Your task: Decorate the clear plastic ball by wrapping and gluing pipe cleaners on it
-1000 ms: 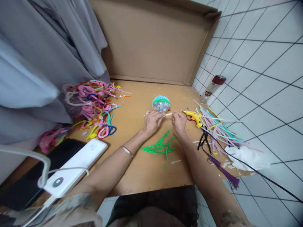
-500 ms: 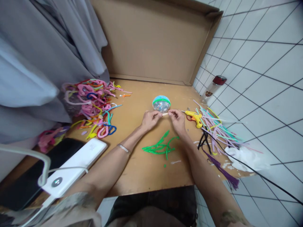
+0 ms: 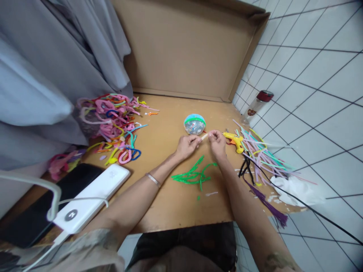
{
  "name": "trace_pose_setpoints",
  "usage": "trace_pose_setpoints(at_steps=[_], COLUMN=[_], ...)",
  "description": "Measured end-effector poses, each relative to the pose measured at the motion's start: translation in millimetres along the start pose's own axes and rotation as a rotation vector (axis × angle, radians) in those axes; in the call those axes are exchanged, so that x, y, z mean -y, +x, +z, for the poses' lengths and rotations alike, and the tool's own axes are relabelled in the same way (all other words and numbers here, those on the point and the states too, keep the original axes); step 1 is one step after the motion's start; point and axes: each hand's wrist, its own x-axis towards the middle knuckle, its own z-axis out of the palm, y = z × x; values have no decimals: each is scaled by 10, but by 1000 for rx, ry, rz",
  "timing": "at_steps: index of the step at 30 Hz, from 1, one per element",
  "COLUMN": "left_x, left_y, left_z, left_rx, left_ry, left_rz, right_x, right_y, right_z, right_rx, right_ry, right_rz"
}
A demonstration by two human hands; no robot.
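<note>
A short cream-coloured strip (image 3: 204, 136), too small to name more closely, spans the gap between my two hands. My left hand (image 3: 187, 146) pinches its lower left end between thumb and fingers. At its upper right end, the closed fingertips of my right hand (image 3: 217, 144) meet it. Just beyond my hands sits a clear ball (image 3: 194, 127) with a blue top and a green band around it. Several green pipe cleaners (image 3: 188, 177) lie on the table nearer to me, between my forearms. A yellow glue gun (image 3: 235, 142) rests right of my right hand.
Tangled colourful pipe cleaners (image 3: 106, 121) heap at the left, by a grey curtain (image 3: 85, 45). A white power bank (image 3: 93, 196) lies front left. Loose straight pipe cleaners (image 3: 256, 151), a purple tassel (image 3: 268, 202) and a bottle (image 3: 256, 107) stand or lie right. Cardboard (image 3: 187, 49) rises behind.
The strip has gone from nearly level to tilted, its right end higher. Both hands have shifted slightly right; the whole view has moved a little too.
</note>
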Motion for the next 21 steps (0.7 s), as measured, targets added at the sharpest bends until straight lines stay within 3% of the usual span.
trace_pose_setpoints(at_steps=[5,8,14,21], left_x=[60,86,51,19], left_y=[52,99,121,111], left_z=[19,27,-1,27], left_rx=[-146,-215,-280,-318], left_ry=[-50,-190,-457,-444], left_rz=[69,52,-67,-100], right_x=[-38,-56,-51,-42], right_y=[9,-36,-184,-196], right_z=[27,93,244,222], right_rx=[48,125,381,421], right_ry=[161,191,213,127], right_rz=[128,208,264,287])
